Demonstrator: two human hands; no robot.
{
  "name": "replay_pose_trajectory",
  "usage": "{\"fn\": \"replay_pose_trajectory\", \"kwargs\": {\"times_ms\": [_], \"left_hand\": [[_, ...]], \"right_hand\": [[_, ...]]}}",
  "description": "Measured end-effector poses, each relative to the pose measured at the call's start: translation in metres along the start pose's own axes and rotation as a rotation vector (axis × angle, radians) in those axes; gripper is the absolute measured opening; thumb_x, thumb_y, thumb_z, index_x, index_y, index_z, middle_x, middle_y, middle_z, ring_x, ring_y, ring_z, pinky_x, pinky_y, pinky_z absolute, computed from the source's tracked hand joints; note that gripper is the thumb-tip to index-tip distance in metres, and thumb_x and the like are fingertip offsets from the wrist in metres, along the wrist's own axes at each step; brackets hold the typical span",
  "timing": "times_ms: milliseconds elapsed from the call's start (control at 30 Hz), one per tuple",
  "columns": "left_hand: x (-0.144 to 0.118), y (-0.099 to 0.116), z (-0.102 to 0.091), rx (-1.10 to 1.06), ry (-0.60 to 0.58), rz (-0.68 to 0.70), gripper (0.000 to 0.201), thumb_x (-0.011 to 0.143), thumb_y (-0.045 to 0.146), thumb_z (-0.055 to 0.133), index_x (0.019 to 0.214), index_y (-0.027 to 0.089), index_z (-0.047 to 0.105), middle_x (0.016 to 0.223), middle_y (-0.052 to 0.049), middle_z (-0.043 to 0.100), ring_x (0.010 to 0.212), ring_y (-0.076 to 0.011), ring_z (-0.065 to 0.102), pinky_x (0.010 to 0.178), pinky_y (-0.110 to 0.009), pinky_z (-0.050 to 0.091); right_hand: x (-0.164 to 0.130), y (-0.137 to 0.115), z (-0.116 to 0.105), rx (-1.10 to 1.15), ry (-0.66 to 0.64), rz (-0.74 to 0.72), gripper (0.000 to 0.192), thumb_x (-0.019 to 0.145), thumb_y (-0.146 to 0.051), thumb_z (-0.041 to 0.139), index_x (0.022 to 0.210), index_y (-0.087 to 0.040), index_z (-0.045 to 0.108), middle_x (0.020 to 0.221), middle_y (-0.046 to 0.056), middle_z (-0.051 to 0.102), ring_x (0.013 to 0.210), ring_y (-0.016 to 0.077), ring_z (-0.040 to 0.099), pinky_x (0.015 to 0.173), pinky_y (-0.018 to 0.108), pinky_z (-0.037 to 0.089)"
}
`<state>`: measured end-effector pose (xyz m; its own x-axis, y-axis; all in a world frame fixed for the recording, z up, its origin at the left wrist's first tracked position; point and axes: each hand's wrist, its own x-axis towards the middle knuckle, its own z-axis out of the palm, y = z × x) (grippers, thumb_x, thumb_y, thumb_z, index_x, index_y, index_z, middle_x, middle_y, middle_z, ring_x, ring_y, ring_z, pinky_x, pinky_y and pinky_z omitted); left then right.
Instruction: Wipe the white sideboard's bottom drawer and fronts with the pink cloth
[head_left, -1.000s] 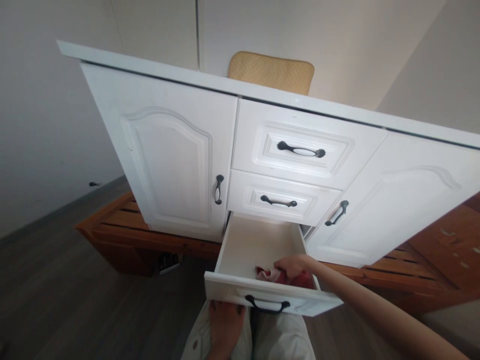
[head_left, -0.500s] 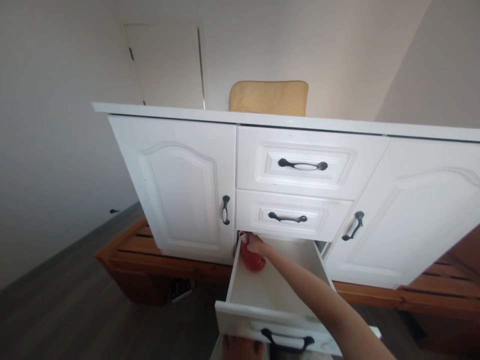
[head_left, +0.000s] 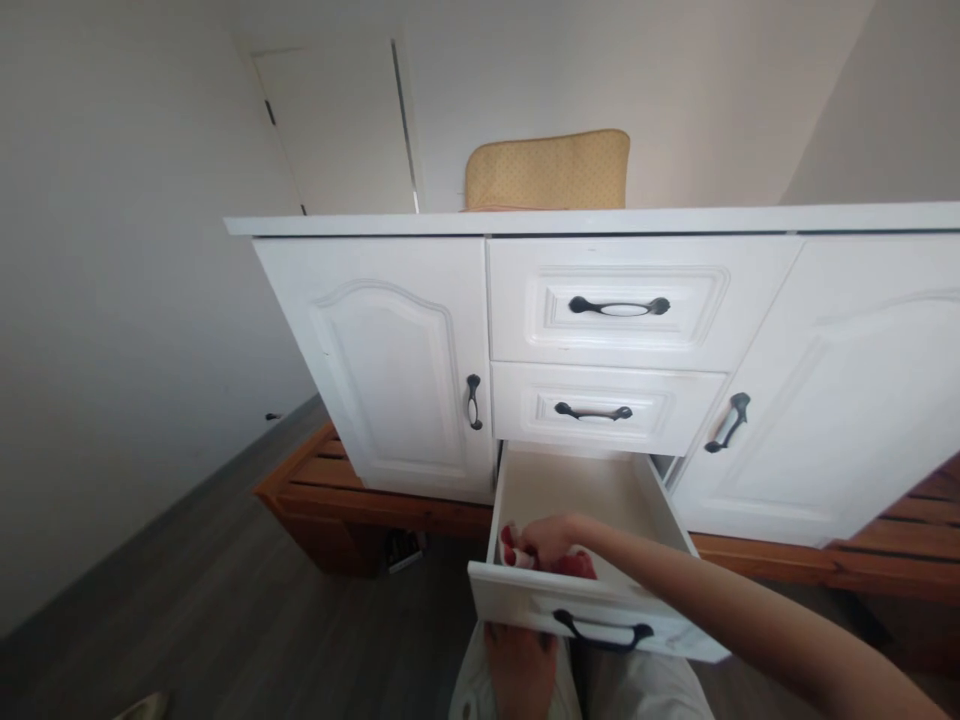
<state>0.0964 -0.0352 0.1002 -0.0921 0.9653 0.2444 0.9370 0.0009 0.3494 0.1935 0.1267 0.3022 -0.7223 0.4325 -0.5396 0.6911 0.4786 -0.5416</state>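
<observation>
1. White cabinet [head_left: 600, 300] on wooden base: upper two drawers shut, both doors shut.
2. Bottom drawer [head_left: 592, 500] pulled out; wiping apparently unfinished.
3. Right hand [head_left: 551, 540] inside, front left corner, fingers closed on red cloth [head_left: 581, 565].
4. Left hand [head_left: 521, 670] below drawer front, grip unclear.

Crumpled red cloth [head_left: 577, 564], front-left corner of open white bottom drawer [head_left: 517, 600], partly hidden

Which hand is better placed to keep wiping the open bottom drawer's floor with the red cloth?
Right. The right hand is inside the bottom drawer, on the red cloth; the left hand rests below the drawer front.
</observation>
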Motion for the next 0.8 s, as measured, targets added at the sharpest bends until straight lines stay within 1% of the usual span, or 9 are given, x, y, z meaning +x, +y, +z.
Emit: {"fn": "replay_pose_trajectory", "kwargs": {"times_ms": [100, 167, 267, 367, 500, 567, 633, 700, 800], "left_hand": [[-0.001, -0.002, -0.003, -0.021, -0.065, -0.042, 0.063, 0.084, 0.041, 0.064, 0.146, 0.032, 0.058, 0.151, -0.009, 0.058, 0.139, -0.0371, 0.052, 0.118, -0.057, 0.037], [-0.003, 0.000, -0.005, 0.001, -0.128, -0.079, 0.050, 0.086, 0.041, 0.061, 0.133, 0.025, 0.070, 0.134, -0.013, 0.071, 0.129, -0.0392, 0.058, 0.115, -0.058, 0.037], [-0.004, 0.005, -0.013, 0.048, -0.182, -0.074, 0.043, 0.089, 0.039, 0.056, 0.119, 0.016, 0.077, 0.115, -0.016, 0.077, 0.120, -0.0398, 0.062, 0.114, -0.059, 0.035], [-0.003, 0.009, -0.020, 0.084, -0.184, -0.065, 0.044, 0.091, 0.041, 0.052, 0.116, 0.014, 0.078, 0.111, -0.016, 0.076, 0.115, -0.0391, 0.062, 0.112, -0.057, 0.034], [-0.002, 0.010, -0.023, 0.111, -0.166, -0.045, 0.046, 0.090, 0.041, 0.051, 0.117, 0.015, 0.077, 0.111, -0.016, 0.076, 0.114, -0.0379, 0.062, 0.110, -0.055, 0.035], [-0.001, 0.010, -0.023, 0.123, -0.170, -0.044, 0.044, 0.090, 0.040, 0.052, 0.114, 0.015, 0.078, 0.109, -0.017, 0.076, 0.114, -0.0380, 0.062, 0.109, -0.055, 0.035], [-0.001, 0.010, -0.023, 0.123, -0.177, -0.037, 0.043, 0.090, 0.040, 0.052, 0.111, 0.015, 0.079, 0.107, -0.017, 0.077, 0.113, -0.0383, 0.062, 0.109, -0.056, 0.035], [0.000, 0.011, -0.022, 0.124, -0.180, -0.035, 0.043, 0.091, 0.041, 0.051, 0.111, 0.016, 0.079, 0.107, -0.016, 0.077, 0.113, -0.0381, 0.063, 0.109, -0.056, 0.035], [-0.001, 0.010, -0.022, 0.119, -0.186, -0.046, 0.043, 0.091, 0.041, 0.052, 0.114, 0.016, 0.078, 0.107, -0.016, 0.077, 0.113, -0.0372, 0.063, 0.109, -0.055, 0.036]], "right_hand": [[-0.049, 0.035, 0.008, 0.002, -0.087, 0.153, 0.033, 0.054, -0.015, 0.068, 0.085, -0.024, 0.075, 0.069, -0.004, 0.064, 0.067, 0.0187, 0.058, 0.065, 0.030, 0.045], [-0.088, 0.062, 0.015, 0.033, -0.081, 0.286, 0.030, 0.053, -0.014, 0.069, 0.080, -0.025, 0.076, 0.068, -0.003, 0.065, 0.069, 0.0202, 0.060, 0.067, 0.031, 0.044], [-0.135, 0.095, 0.030, 0.028, -0.055, 0.460, 0.022, 0.055, -0.013, 0.068, 0.073, -0.024, 0.076, 0.064, 0.000, 0.064, 0.068, 0.0215, 0.061, 0.068, 0.033, 0.044], [-0.148, 0.107, 0.044, -0.038, -0.014, 0.419, 0.022, 0.061, -0.017, 0.069, 0.080, -0.025, 0.077, 0.068, 0.002, 0.067, 0.068, 0.0230, 0.063, 0.067, 0.034, 0.043], [-0.117, 0.098, 0.038, -0.276, 0.042, 0.272, 0.024, 0.064, -0.020, 0.076, 0.087, -0.024, 0.079, 0.079, 0.007, 0.074, 0.072, 0.0272, 0.067, 0.066, 0.035, 0.045], [-0.089, 0.088, 0.020, -0.404, 0.176, 0.220, 0.020, 0.068, -0.021, 0.077, 0.087, -0.023, 0.079, 0.084, 0.010, 0.075, 0.080, 0.0296, 0.068, 0.070, 0.036, 0.047], [-0.056, 0.079, -0.005, -0.473, 0.346, 0.165, 0.017, 0.083, -0.027, 0.068, 0.096, -0.020, 0.079, 0.098, 0.015, 0.076, 0.100, 0.0321, 0.067, 0.081, 0.039, 0.049], [-0.021, 0.071, -0.029, -0.505, 0.480, 0.098, 0.032, 0.098, -0.027, 0.048, 0.116, -0.019, 0.074, 0.125, 0.017, 0.070, 0.126, 0.0307, 0.055, 0.098, 0.040, 0.046], [0.028, 0.063, -0.054, -0.541, 0.604, 0.041, 0.041, 0.102, -0.022, 0.037, 0.129, -0.014, 0.067, 0.143, 0.017, 0.060, 0.137, 0.0276, 0.045, 0.107, 0.038, 0.040]]}}
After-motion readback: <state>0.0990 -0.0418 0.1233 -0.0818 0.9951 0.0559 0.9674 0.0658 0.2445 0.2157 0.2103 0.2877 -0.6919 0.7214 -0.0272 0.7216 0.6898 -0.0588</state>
